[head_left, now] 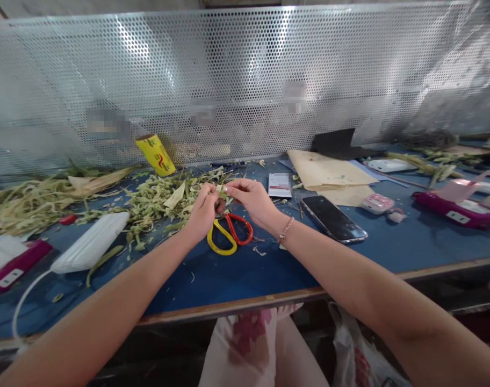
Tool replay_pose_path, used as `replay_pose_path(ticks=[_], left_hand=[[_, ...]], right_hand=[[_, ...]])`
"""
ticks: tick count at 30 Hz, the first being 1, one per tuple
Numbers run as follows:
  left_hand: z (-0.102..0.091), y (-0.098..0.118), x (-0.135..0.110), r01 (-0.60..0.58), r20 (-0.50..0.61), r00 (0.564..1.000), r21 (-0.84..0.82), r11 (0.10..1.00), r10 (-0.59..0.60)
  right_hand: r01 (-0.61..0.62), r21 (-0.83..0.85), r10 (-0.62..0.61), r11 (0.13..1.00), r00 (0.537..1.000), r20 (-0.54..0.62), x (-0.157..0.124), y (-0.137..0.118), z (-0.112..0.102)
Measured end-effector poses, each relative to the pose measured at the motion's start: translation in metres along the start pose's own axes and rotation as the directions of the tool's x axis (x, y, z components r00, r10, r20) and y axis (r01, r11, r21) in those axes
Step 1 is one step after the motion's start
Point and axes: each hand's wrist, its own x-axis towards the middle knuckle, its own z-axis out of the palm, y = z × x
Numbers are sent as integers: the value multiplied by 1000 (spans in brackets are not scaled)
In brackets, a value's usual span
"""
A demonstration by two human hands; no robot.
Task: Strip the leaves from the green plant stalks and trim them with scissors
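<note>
My left hand [203,212] and my right hand [253,200] meet above the blue table, fingertips pinched together. Between them is a small pale-green plant piece [221,190], partly hidden by the fingers. Just below lie scissors [223,250] with one yellow and one red handle loop, their blades hidden under my hands. Beyond and to the left of my left hand spreads a heap of pale-green dried plant bits [156,201].
Perforated metal sheet [245,70] closes off the back. On the left are a yellow packet [156,155], a white corded device [91,243] and a purple power strip [17,269]. Rightward lie a digital scale [279,184], brown paper [328,169], a phone [333,219] and an earphone case [377,203].
</note>
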Motion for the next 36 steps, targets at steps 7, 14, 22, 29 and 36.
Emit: replay_pose_path(ticks=[7,14,22,29,36], left_hand=[[4,7,-1,171,32,985,-260,950,-169],[10,19,-3,255,-27,957,-392,884,-289],[8,15,-3,252,51,967,-286,924,-248],[9,16,-4,296,127,955,-300,907,-270],[7,12,-3,304,179,949,-290,908,-260]], right_hand=[[132,-108,-130,985,991,30,-1,-1,-1],[208,-201,-203,957,978,46,-3,0,0],[275,-293,-265,915,961,74,-1,1,-3],[247,-263,-233,933,969,82,2,4,-5],[203,-256,-165,945,973,159,3,4,-5]])
